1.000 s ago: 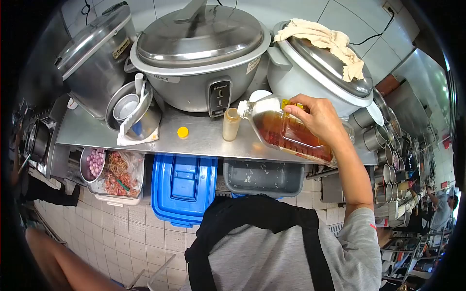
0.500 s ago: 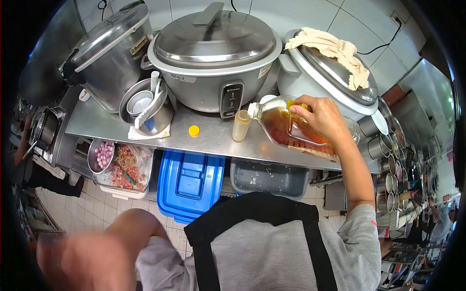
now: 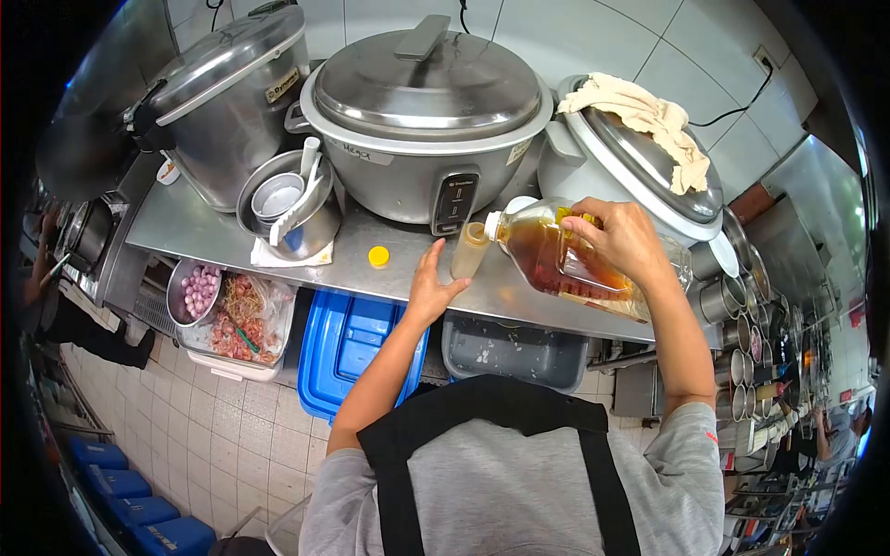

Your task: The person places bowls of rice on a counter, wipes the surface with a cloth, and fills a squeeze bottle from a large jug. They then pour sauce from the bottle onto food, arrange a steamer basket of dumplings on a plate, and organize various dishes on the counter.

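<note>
My right hand [image 3: 619, 239] grips the handle of a large clear plastic jug [image 3: 547, 259] of amber-brown liquid. The jug is tipped on its side, and its white neck points left, right at the mouth of a small cloudy bottle [image 3: 469, 253]. That bottle is uncapped and leans a little on the steel counter [image 3: 399, 290]. Just left of it is my left hand [image 3: 432, 289], with fingers spread and the thumb close to the bottle's base. A yellow cap [image 3: 378, 256] lies on the counter further left.
A big rice cooker [image 3: 389, 162] stands behind the bottle, and a white cooker [image 3: 579, 176] with a cloth [image 3: 640, 107] on its lid to the right. Pots with scoops [image 3: 289, 199] stand left. Below are a blue lid [image 3: 338, 347], a grey tub [image 3: 514, 352] and shallots [image 3: 199, 292].
My left hand has come up from the lower left to beside the small bottle. The right hand still holds the tipped jug near the bottle's mouth. The view has shifted slightly.
</note>
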### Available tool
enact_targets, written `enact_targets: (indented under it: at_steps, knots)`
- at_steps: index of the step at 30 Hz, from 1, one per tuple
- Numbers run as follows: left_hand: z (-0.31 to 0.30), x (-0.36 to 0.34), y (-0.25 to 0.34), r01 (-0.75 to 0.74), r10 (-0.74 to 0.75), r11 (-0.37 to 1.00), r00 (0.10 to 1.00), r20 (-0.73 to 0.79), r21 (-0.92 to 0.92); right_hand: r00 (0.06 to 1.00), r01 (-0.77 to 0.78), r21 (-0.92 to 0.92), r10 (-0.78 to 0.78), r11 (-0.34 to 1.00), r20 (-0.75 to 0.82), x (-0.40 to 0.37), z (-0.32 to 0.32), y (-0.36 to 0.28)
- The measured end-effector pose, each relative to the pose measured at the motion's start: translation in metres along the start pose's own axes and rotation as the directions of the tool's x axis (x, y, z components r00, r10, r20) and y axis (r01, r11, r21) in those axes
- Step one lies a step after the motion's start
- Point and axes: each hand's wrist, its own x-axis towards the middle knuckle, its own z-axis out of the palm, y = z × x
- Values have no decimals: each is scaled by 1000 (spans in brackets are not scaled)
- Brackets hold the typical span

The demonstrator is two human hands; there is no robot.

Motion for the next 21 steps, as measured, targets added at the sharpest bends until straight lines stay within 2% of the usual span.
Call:
enact_targets:
  at_steps: [3, 6, 9, 15, 18, 21]
  knots:
    - [13, 10, -3, -83, 83, 995, 996, -8, 62, 1000, -14, 16, 14, 1000, 2, 1, -2, -1]
    - [18, 16, 0, -13, 13, 1000, 1000, 10, 13, 1000, 1, 23, -1, 1000, -2, 2, -2, 0]
    - [24, 18, -10, -41, 42, 998, 999, -27, 57, 1000, -18, -1, 18, 1000, 17, 4, -5, -2]
    - [22, 16, -6, -31, 31, 996, 1000, -4, 85, 1000, -4, -43, 6, 999, 29, 7, -8, -6]
    - [22, 15, -6, -49, 51, 996, 999, -15, 72, 1000, 21, -35, -20, 999, 12, 7, -9, -4]
    - [19, 15, -1, -61, 61, 997, 998, 3, 42, 999, -15, -61, 17, 998, 35, 7, -16, -10]
